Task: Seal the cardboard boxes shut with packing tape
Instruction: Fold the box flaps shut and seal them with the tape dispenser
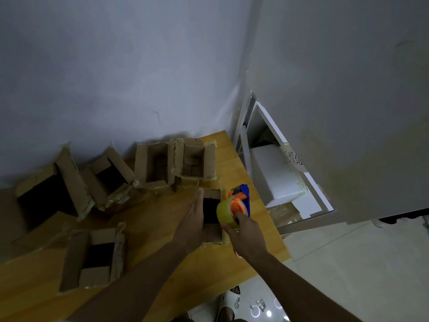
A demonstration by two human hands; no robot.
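Observation:
A small open cardboard box (pixel 211 232) stands near the right edge of the wooden table (pixel 162 263). My left hand (pixel 193 220) lies flat with straight fingers along the box's left flap. My right hand (pixel 245 238) grips the handle of an orange and blue tape dispenser (pixel 240 202), which carries a roll of yellowish tape (pixel 225 211) and hovers over the box's right side. The inside of the box is dark.
Several other open cardboard boxes stand on the table: two (pixel 154 166) (pixel 193 162) by the wall, two (pixel 52 189) (pixel 109 176) to the left, one (pixel 92 256) near the front. White foam (pixel 274 175) lies in a cabinet at right. A slipper (pixel 229 300) is on the tiled floor.

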